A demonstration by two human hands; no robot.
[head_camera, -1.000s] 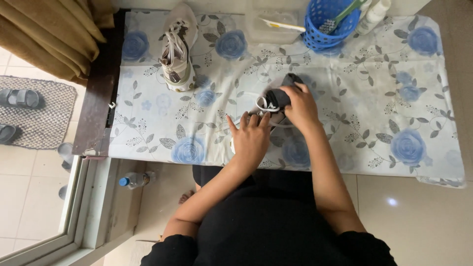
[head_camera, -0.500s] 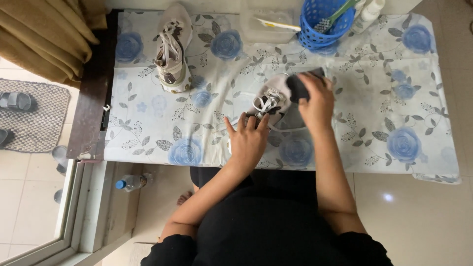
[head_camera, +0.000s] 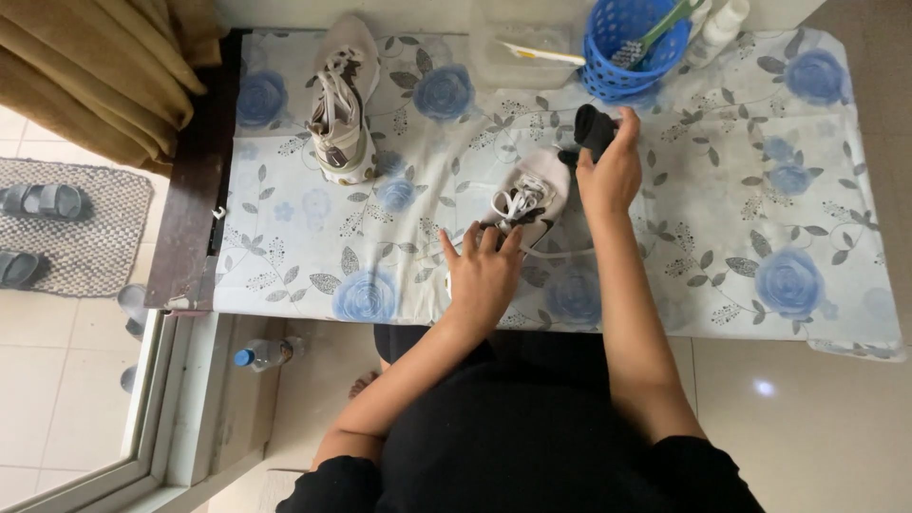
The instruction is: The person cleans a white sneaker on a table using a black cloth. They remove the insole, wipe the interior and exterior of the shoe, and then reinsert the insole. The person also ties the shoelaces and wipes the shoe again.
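Left hand: the left hand lies flat with fingers spread, pressing on the near end of a white lace-up sneaker with dark trim.
Right hand: the right hand is closed around a dark bundled piece of cloth, held just above the far end of that sneaker.
Sneaker in hand: it lies on the table covered with a white cloth printed with blue roses, near the middle, its white laces loose on top and one strand trailing towards the table's near edge.
Second shoe: a beige and white sneaker with loose laces stands well apart, at the table's far left.
Far edge: a round blue plastic basket holds a green-handled brush; a clear plastic tub sits just beside it.
Floor: a plastic bottle with a blue cap lies below the table; grey sandals rest on a woven grey mat at the left.
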